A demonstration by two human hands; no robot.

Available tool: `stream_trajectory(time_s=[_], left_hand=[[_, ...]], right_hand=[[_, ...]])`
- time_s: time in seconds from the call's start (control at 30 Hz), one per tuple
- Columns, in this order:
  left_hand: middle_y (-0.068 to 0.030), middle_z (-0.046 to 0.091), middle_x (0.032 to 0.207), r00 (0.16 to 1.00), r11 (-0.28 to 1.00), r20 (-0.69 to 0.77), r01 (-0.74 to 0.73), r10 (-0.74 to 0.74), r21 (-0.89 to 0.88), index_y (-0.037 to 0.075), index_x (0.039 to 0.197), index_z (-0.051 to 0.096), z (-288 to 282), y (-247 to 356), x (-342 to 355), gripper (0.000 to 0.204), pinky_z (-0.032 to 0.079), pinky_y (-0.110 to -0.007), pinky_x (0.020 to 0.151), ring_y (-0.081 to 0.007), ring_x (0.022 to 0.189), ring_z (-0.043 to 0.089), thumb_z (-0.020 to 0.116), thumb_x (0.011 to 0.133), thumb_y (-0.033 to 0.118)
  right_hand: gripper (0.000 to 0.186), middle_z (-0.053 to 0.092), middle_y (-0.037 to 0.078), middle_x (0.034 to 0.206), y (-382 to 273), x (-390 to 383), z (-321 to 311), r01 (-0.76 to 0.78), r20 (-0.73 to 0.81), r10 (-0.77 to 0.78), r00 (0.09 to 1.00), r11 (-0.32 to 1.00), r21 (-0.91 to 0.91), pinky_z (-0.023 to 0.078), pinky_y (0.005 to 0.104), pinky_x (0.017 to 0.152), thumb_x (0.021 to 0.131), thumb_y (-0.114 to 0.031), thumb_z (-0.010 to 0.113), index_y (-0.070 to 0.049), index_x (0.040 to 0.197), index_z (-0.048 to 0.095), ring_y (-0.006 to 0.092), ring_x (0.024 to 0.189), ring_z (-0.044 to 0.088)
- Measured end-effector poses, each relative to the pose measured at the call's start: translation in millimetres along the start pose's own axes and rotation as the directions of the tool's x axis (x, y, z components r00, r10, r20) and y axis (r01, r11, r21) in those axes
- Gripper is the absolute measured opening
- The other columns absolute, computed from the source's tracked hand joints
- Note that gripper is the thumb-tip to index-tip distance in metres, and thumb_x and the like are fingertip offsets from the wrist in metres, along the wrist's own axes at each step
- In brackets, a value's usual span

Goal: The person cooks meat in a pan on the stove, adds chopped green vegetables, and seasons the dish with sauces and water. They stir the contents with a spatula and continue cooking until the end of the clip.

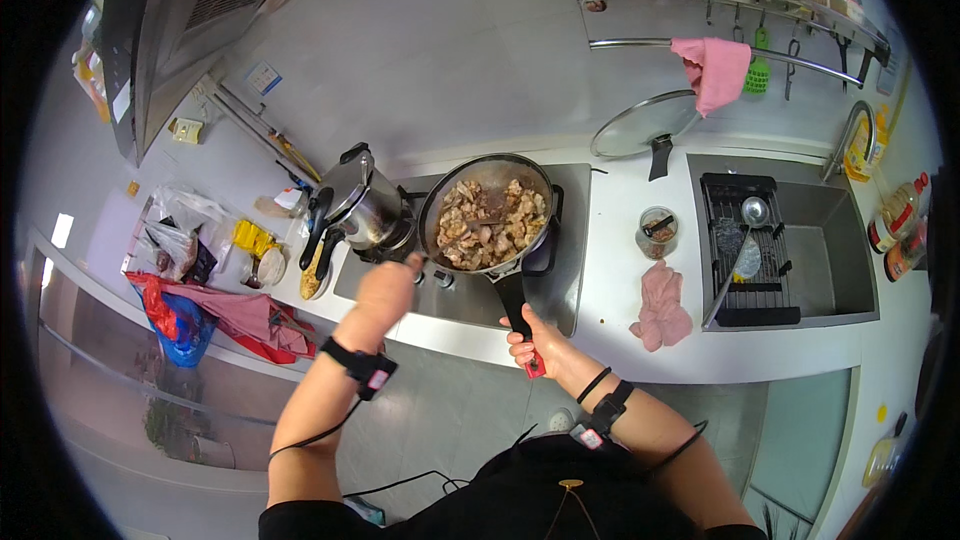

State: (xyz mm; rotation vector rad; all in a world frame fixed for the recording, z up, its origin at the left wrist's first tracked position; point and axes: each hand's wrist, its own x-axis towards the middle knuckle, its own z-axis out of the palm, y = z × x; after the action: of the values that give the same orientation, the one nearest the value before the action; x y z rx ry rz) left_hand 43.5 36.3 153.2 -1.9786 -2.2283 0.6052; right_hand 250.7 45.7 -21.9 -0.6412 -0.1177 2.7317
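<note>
On the stove sits a frying pan (pixel 487 270) full of browned chunks of meat (pixel 490 220). My right hand (pixel 540 342) is wrapped round its black handle (pixel 511 300), which ends in a red tip. My left hand (pixel 385 295), a little blurred, is closed in a fist at the pan's near left side. It appears to grip a brown spatula (pixel 462 238), whose blade lies among the meat; most of the handle is hidden or smeared.
Left of the pan stands a pressure cooker (pixel 362 202). A glass lid (pixel 640 127) leans on the back wall. To the right are a jar (pixel 657 230), a pink cloth (pixel 661 306) and a sink (pixel 830 260) with a black rack (pixel 758 316) holding a ladle (pixel 755 211). Bags (pixel 185 325) crowd the left counter.
</note>
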Motion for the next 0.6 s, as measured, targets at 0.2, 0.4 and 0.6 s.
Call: stream_trajectory(time_s=[0.2, 0.4, 0.6], left_hand=[[-0.0124, 0.064, 0.074, 0.999, 0.970, -0.035, -0.026, 0.035, 0.242, 0.019, 0.121, 0.052, -62.6, -50.8, -54.2, 0.040, 0.050, -0.040, 0.058, -0.0315, 0.067, 0.063, 0.058, 0.082, 0.025], [-0.0172, 0.061, 0.076, 0.987, 0.977, 0.104, -0.136, 0.120, 0.165, -0.001, 0.123, 0.043, 13.5, -33.4, -51.3, 0.046, 0.053, -0.037, 0.058, -0.0294, 0.066, 0.064, 0.053, 0.078, 0.006], [-0.0211, 0.060, 0.076, 1.000, 1.000, -0.004, 0.031, -0.031, 0.002, -0.005, 0.128, 0.035, 86.2, -10.3, -12.1, 0.052, 0.052, -0.040, 0.058, -0.0327, 0.067, 0.063, 0.050, 0.079, 0.003]], right_hand=[[0.050, 0.038, -0.002, 0.064, -9.3, -5.2, -3.7, -0.043, -0.018, 0.043, 0.999, 0.999, -0.015, 0.026, 0.0187, 0.039, 0.091, -0.054, 0.036, -0.008, 0.110, 0.045, 0.0047, 0.045, 0.029], [0.051, 0.036, -0.003, 0.063, -4.6, -3.9, -2.9, -0.057, -0.043, 0.054, 0.998, 0.996, -0.062, 0.025, 0.0188, 0.039, 0.091, -0.056, 0.035, -0.008, 0.108, 0.043, 0.0041, 0.044, 0.027], [0.053, 0.034, -0.004, 0.062, -2.0, -5.0, 0.2, -0.033, -0.072, 0.024, 0.997, 0.991, -0.130, 0.023, 0.0190, 0.039, 0.088, -0.059, 0.038, -0.009, 0.104, 0.043, 0.0038, 0.043, 0.025]])
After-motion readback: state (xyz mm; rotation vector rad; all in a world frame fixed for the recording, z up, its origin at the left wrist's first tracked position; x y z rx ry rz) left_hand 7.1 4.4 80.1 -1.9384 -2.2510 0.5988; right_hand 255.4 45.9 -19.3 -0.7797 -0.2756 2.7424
